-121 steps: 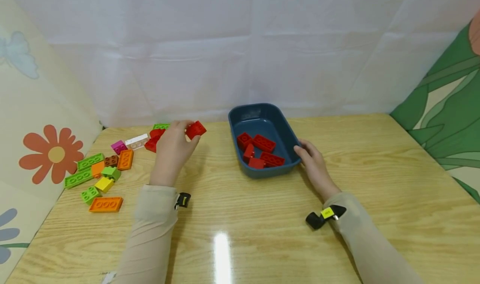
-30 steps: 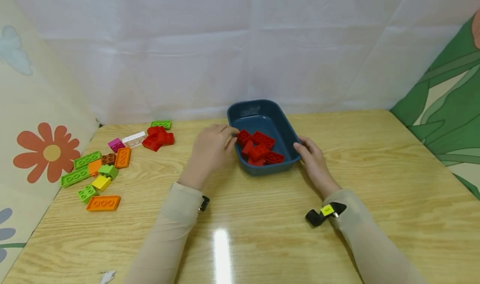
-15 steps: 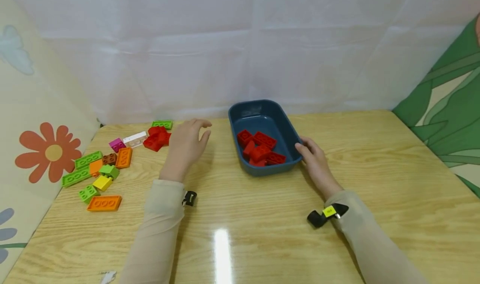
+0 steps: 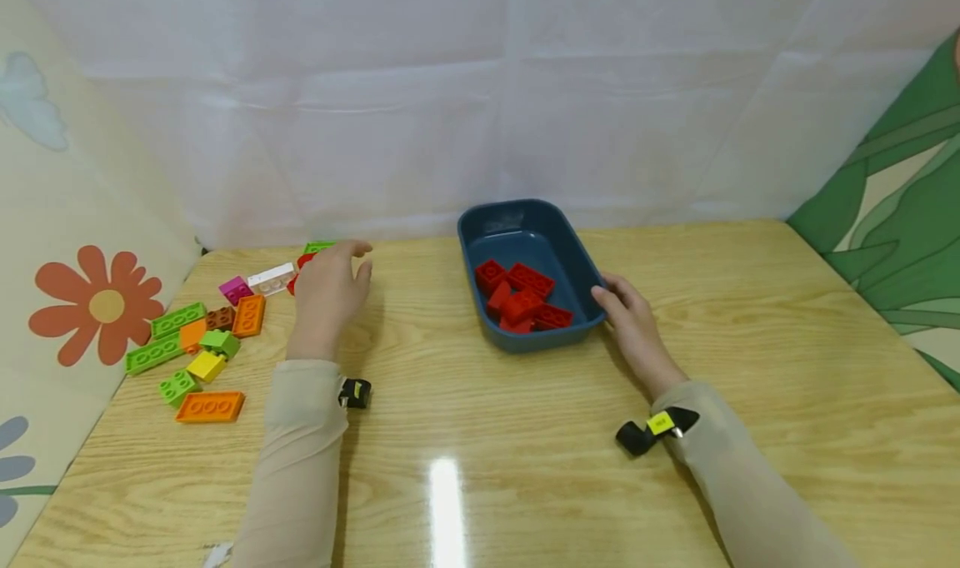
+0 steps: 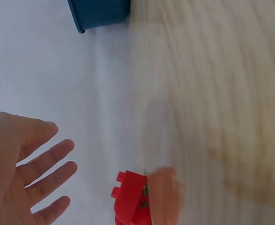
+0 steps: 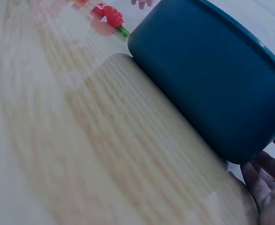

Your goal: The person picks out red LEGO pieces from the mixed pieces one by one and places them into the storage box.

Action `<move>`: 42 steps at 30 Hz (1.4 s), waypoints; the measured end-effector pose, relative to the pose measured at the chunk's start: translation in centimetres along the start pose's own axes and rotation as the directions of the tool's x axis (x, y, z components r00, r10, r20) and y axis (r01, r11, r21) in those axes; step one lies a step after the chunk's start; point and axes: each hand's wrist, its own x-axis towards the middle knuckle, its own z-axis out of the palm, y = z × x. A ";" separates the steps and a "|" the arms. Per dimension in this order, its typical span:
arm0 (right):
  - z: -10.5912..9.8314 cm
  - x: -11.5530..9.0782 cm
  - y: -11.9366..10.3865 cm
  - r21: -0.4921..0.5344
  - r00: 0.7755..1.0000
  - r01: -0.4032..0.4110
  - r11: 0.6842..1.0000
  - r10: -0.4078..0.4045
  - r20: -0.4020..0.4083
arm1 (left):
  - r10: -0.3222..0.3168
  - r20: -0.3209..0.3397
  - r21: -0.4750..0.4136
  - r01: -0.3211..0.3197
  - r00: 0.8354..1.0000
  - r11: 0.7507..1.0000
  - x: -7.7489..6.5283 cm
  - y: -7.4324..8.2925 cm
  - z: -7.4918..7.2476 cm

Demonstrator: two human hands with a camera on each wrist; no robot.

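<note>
My left hand is over the red building bricks on the left of the table and hides most of them. Its fingers are apart and hold nothing. In the left wrist view a red brick with studs lies below the spread fingers, apart from them. My right hand grips the near right corner of a dark blue plastic bin, thumb at the rim. Several red bricks lie in the near part of the bin. In the right wrist view the bin's outer wall fills the upper right.
Left of the left hand lie a white brick, a magenta one, an orange one, a yellow one and several green ones. A green brick is behind the hand. A white cloth hangs behind the table.
My left hand let a red brick go into the bin, then moved left from the bin's edge to over the red bricks. My right hand stays at the bin's corner.
</note>
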 end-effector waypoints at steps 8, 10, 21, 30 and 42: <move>-0.1 0.0 0.1 -0.027 1.000 0.008 1.000 -0.007 0.009 | -0.041 -0.007 -0.016 0.041 0.999 0.999 0.0 -1.3 0.1; -0.1 0.0 0.1 -0.025 1.000 0.008 1.000 -0.008 0.012 | -0.055 0.012 -0.004 0.055 0.998 0.998 -0.1 -1.6 0.1; -0.1 -0.1 0.1 -0.014 1.000 0.017 1.000 -0.017 0.008 | -0.137 0.190 0.061 0.127 0.972 0.990 -0.7 -2.4 -0.4; -0.1 0.0 0.1 -0.018 1.000 0.021 1.000 -0.021 0.001 | -0.156 0.210 0.044 0.150 0.965 0.988 -0.8 -2.8 -0.2; 0.0 0.0 0.2 0.000 1.000 0.031 1.000 -0.031 0.002 | -0.139 0.215 0.072 0.127 0.967 0.989 -1.3 -3.1 -0.4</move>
